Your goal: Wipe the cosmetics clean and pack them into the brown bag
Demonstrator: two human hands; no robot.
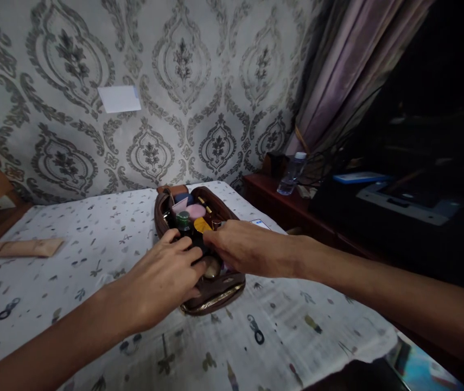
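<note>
An unzipped brown cosmetics bag lies on the patterned white cloth. My left hand rests over the bag's left near edge, its bent fingers reaching inside and gripping that side. From the right, my right hand dips into the bag with its fingers closed; what they hold is hidden. Just beyond its knuckles shows a small shiny reddish cap. Also inside are a green-capped bottle, a round pink item, a yellow item and a dark blue item.
A beige tube lies at the left of the cloth. On the dark red wooden stand to the right is a clear bottle, near cables and a large black screen. Patterned wallpaper rises behind.
</note>
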